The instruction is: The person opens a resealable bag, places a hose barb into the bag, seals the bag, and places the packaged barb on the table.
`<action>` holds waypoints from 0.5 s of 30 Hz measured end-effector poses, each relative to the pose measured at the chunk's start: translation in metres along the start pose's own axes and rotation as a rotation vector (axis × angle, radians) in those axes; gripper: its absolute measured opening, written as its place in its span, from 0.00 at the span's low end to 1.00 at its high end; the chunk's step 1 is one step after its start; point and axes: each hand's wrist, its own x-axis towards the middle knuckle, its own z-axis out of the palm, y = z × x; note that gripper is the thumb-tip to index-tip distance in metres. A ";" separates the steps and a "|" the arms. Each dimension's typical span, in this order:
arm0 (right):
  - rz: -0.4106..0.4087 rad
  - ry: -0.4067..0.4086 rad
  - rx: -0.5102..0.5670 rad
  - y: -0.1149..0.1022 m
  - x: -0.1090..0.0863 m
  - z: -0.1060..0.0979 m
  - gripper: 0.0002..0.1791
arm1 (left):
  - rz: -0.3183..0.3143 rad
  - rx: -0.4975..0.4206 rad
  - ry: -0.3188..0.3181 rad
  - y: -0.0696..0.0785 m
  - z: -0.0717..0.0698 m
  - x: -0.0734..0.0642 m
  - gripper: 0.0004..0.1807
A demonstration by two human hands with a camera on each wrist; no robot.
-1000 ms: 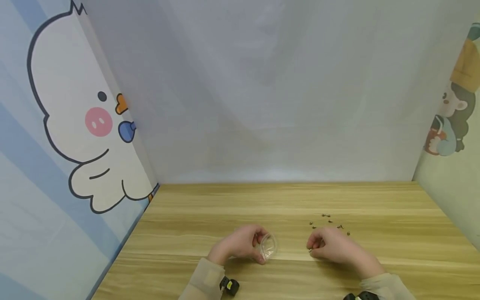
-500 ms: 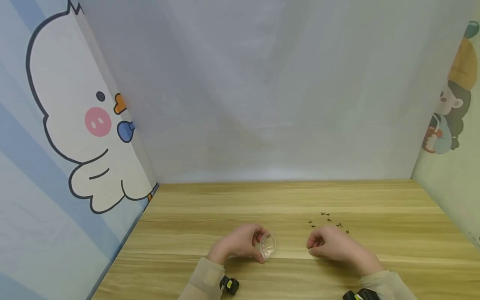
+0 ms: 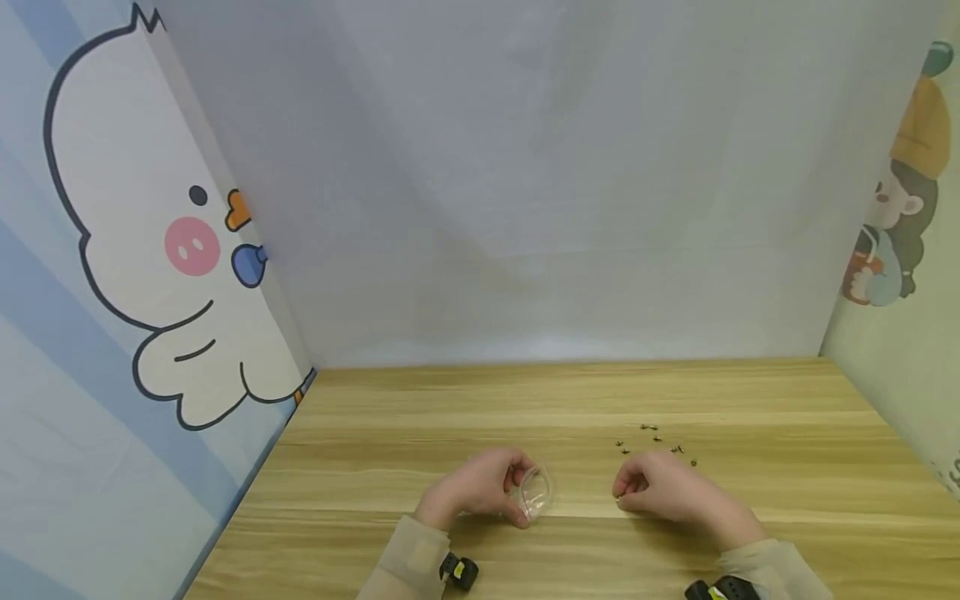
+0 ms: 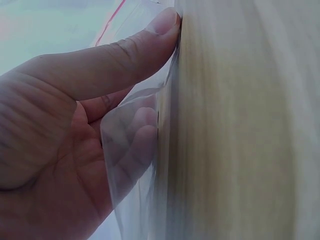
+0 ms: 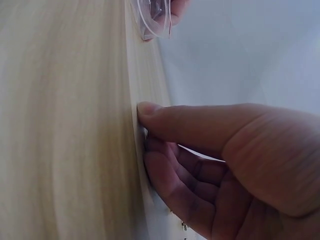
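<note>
My left hand [image 3: 483, 485] grips a clear plastic zip bag [image 3: 537, 494] on the table, thumb on the near side and fingers on the far side. The bag's mouth is spread into a round opening facing right. A red line [image 4: 111, 22] on the bag shows in the left wrist view. To the right, my right hand [image 3: 667, 490] is low on the tabletop, pinching a tiny metal piece [image 3: 618, 500], like a small screw, between thumb and forefinger; the fingers mostly hide it. Just beyond that hand lie several loose small screws [image 3: 657, 438].
The wood-grain table [image 3: 420, 400] reaches back to a pale grey curtain [image 3: 525, 208]. A cartoon-printed panel [image 3: 127, 208] stands at the left, and another printed panel [image 3: 900, 350] closes the right side.
The head view has shifted slightly. Both hands stay nearly still, the left on the bag and the right pinching the small screw.
</note>
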 end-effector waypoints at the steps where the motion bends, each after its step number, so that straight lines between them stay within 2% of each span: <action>1: -0.002 -0.003 -0.001 0.000 0.000 0.000 0.05 | -0.001 -0.001 0.001 0.000 0.000 0.000 0.33; 7: -0.036 0.000 -0.036 -0.002 0.004 0.003 0.04 | 0.001 0.005 0.011 -0.001 0.000 -0.002 0.33; 11: -0.060 0.031 -0.042 -0.010 0.013 0.016 0.04 | 0.003 0.005 0.008 -0.002 0.000 -0.001 0.33; 15: -0.079 0.069 0.005 -0.023 0.026 0.031 0.02 | -0.006 -0.005 0.008 -0.004 0.000 0.000 0.33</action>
